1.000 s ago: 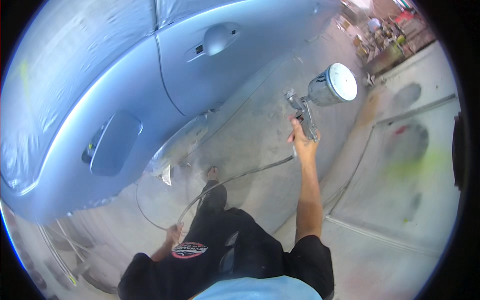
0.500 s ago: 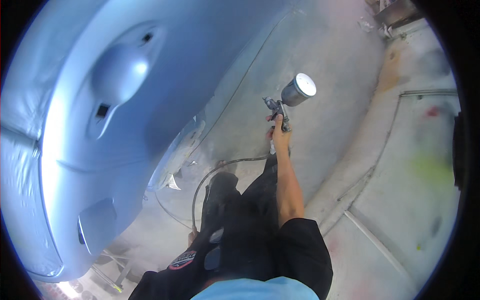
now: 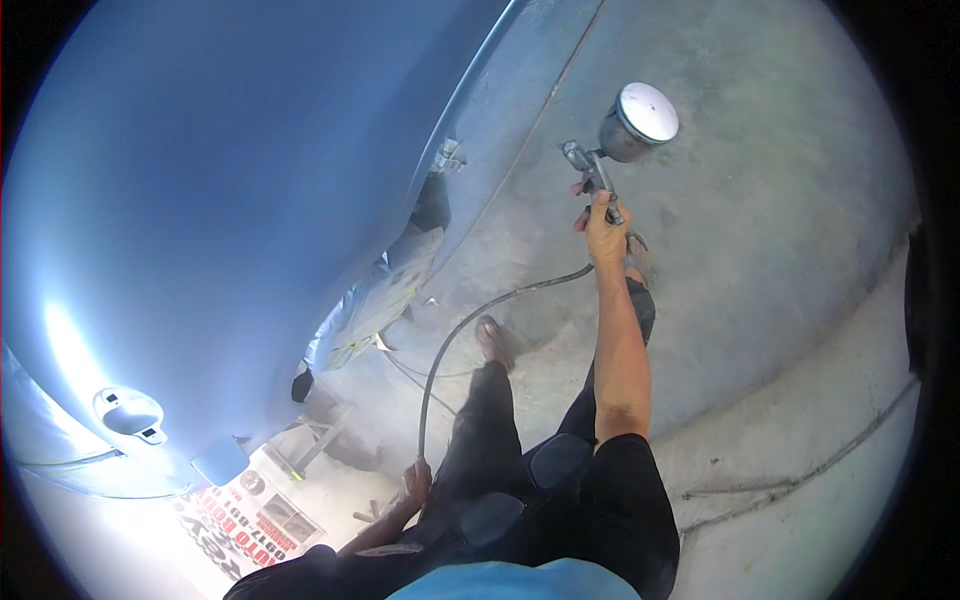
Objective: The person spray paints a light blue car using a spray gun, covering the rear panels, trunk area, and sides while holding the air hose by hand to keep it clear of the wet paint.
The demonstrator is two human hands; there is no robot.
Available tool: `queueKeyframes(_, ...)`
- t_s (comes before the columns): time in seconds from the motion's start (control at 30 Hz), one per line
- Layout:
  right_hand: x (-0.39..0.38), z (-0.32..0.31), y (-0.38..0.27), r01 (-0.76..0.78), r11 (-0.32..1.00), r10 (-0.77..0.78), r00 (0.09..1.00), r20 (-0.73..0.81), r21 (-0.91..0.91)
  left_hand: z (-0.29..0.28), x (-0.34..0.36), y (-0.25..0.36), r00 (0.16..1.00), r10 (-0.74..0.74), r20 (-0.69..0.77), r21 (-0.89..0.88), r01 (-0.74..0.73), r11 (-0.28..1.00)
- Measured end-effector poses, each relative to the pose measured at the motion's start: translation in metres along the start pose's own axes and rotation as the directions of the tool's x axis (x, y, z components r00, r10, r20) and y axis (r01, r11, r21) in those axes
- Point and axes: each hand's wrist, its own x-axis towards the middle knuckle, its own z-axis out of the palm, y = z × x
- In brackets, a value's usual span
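Note:
In my right hand (image 3: 608, 232) is a spray gun (image 3: 597, 175), gripped by its handle, with a grey paint cup (image 3: 628, 136) under a white lid on top. The gun is held out ahead, to the right of a blue car body (image 3: 240, 170) and apart from it. A dark air hose (image 3: 480, 308) curves from below the right hand back to my left hand (image 3: 417, 482), low beside my leg, whose fingers are wrapped round it. The car's door handle (image 3: 130, 412) sits in a round recess at the lower left.
Masking paper and plastic (image 3: 385, 300) hang along the car's lower edge. Another line (image 3: 520, 150) runs over the concrete floor (image 3: 740, 260) beside the car. A metal stand (image 3: 325, 440) and a printed banner (image 3: 265, 515) are at the lower left. A pale wall (image 3: 800, 460) rises on the right.
My view has shifted along the car, so the handle recess now appears lower left and smaller. The spray gun appears farther up and right. My feet and left hand show more clearly.

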Motion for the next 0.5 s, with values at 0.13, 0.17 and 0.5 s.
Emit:
queueKeyframes(0.13,0.026,-0.009,0.045,-0.063,0.996,0.058,0.994,0.089,0.057,0.023,-0.015,0.045,0.999,0.04,0.032,0.234,-0.047,0.971)
queueKeyframes(0.17,0.019,-0.005,0.059,-0.096,0.993,0.083,0.982,0.173,0.071,0.025,-0.019,0.065,0.998,-0.056,0.022,0.163,0.052,0.985)
queueKeyframes(0.5,-0.07,0.008,0.12,-0.199,0.98,0.15,0.787,0.598,0.018,0.034,0.012,0.038,0.982,-0.17,0.083,0.169,0.155,0.973)
